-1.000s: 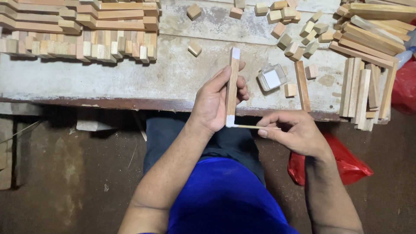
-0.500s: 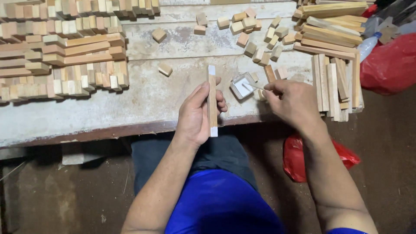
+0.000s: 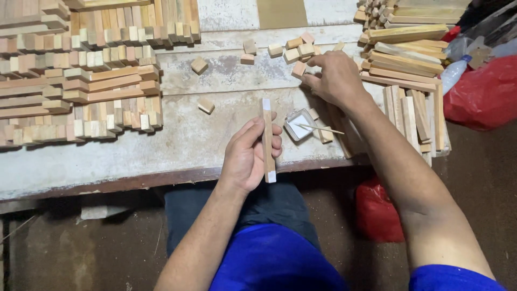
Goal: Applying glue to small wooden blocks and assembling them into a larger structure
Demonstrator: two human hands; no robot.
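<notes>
The left hand (image 3: 246, 156) grasps a long wooden stick (image 3: 267, 139), held lengthwise over the near edge of the table (image 3: 134, 156). Both stick ends are coated white. The right hand (image 3: 334, 78) rests beyond the glue tray (image 3: 299, 125), its fingers closing on a small wooden block (image 3: 299, 69). A thin applicator (image 3: 320, 129) lies across the tray.
</notes>
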